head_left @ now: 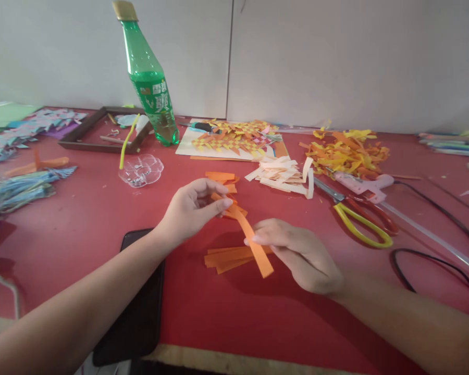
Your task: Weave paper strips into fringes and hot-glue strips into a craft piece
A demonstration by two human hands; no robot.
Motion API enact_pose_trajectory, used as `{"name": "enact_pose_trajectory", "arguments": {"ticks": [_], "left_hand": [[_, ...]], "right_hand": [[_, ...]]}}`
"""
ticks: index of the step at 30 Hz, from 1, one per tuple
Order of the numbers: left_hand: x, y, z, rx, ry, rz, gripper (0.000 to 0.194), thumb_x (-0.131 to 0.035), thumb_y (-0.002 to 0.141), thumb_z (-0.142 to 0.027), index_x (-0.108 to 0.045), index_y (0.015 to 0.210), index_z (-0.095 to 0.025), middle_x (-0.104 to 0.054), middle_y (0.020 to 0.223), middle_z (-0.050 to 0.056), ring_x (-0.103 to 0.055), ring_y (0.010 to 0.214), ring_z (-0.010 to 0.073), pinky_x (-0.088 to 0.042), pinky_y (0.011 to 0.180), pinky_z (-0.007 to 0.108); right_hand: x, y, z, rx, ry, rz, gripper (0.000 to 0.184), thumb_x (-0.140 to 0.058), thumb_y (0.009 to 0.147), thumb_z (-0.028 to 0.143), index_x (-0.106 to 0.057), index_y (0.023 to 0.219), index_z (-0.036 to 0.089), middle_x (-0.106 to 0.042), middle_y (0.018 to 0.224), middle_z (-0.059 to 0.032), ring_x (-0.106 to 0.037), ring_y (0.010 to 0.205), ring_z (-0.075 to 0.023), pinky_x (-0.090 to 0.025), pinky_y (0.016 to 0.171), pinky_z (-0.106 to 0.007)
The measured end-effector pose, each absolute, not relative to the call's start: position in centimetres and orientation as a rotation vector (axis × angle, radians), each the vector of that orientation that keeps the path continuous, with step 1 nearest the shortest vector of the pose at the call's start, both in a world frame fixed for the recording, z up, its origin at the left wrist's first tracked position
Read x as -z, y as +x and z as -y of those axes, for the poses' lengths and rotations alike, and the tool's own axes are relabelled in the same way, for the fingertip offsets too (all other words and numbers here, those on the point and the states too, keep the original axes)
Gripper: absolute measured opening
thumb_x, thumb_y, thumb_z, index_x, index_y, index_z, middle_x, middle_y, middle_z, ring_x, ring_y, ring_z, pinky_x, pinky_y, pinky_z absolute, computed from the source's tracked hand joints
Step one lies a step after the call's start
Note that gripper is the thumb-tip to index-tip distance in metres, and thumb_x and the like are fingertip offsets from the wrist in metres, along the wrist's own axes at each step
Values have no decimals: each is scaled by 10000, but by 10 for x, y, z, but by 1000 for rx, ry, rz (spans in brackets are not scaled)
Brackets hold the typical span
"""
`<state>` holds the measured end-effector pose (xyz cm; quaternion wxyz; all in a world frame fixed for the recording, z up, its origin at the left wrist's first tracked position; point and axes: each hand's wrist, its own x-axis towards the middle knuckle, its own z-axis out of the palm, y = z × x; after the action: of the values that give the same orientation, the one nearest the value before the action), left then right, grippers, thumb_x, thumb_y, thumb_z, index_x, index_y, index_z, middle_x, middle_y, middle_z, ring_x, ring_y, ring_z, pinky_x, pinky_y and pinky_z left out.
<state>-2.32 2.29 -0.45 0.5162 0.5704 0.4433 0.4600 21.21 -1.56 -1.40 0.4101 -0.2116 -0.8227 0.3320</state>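
Between my two hands an orange paper strip (245, 227) slants above the red table. My left hand (193, 205) pinches its upper end between thumb and fingers. Lower down, my right hand (297, 252) has its thumb and fingertips closed on the strip, whose free end points toward me. Below it lies a small fan of flat orange strips (226, 258). Another pile of orange strips (221, 177) sits just beyond my left fingers, partly hidden by them. Cream paper strips (283, 174) are heaped to the right of that pile.
A green bottle (152, 96) stands by a dark frame (101, 147) and a clear flower-shaped dish (140, 171). Scissors (354, 213), a pink glue gun (365, 185) with cable, and yellow-orange paper pieces (347, 153) lie right. A dark phone (136, 307) lies under my left forearm.
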Motion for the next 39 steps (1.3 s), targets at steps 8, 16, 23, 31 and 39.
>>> {"name": "enact_pose_trajectory", "arguments": {"ticks": [8,16,23,31,39], "left_hand": [[2,-22,-15,-874,1437,-917,180,-765,805,-256,-684,933,-160,-751,910,62,-737,811,163,-610,775,276],[1,-22,-13,-775,1338,-811,174,-681,881,-221,-698,1030,-133,-775,999,95,-762,832,173,-615,806,278],[-4,-22,-12,-712,1220,-775,192,-620,916,-201,-712,1069,-131,-792,983,98,-766,884,190,-609,814,278],[-6,-24,-10,-755,1156,-754,279,-589,937,-349,-732,1073,-151,-794,1017,104,-767,915,209,-606,789,266],[-3,-20,-10,-758,1460,-1034,303,-829,729,-367,-773,952,-170,-798,949,76,-757,866,209,-600,813,287]], "right_hand": [[16,205,12,-678,-467,2186,211,-592,920,88,-662,1085,198,-724,906,-57,-670,886,-147,-558,883,-331],[19,208,16,-686,-757,2060,90,-652,881,141,-595,842,199,-627,832,-21,-623,785,-124,-527,727,-255],[25,207,16,-889,-957,1825,94,-643,883,174,-588,828,227,-668,1014,-47,-686,930,-159,-558,797,-273],[25,202,17,-862,-1109,1700,134,-724,815,212,-591,815,221,-664,742,15,-660,652,-107,-543,589,-186],[24,202,19,-924,-1135,1700,118,-721,829,230,-604,837,221,-669,753,13,-658,661,-97,-546,611,-180]]}}
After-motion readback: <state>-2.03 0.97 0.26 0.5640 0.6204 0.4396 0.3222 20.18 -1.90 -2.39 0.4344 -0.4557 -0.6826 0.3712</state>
